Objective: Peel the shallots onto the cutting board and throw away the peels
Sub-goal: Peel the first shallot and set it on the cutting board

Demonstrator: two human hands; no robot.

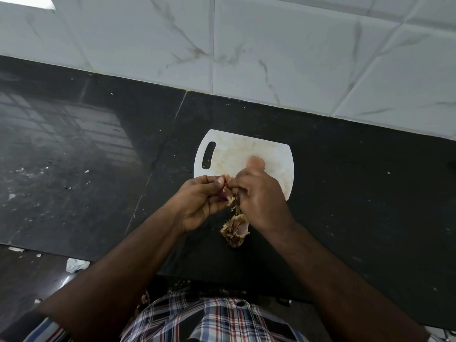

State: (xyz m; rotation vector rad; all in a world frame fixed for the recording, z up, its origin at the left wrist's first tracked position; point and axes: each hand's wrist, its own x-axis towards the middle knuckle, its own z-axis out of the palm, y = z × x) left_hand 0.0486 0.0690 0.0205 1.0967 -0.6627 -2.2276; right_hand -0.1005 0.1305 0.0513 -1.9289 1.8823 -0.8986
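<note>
My left hand (201, 202) grips a shallot (227, 193) just in front of the white cutting board (246, 146), its purple flesh and dry skin showing between the fingers. My right hand (259, 196) pinches the papery skin at the shallot's top, and a strip of peel hangs down below it. A pile of brown peels (235, 229) lies on the black counter under my hands. On the board behind my right hand sits a peeled pinkish shallot (256, 161), partly hidden by my fingers.
The black stone counter (345, 193) runs across the view with small scraps scattered on its left part. A white marbled tile wall (271, 45) stands behind it. The counter's front edge is near my checked shirt (212, 319).
</note>
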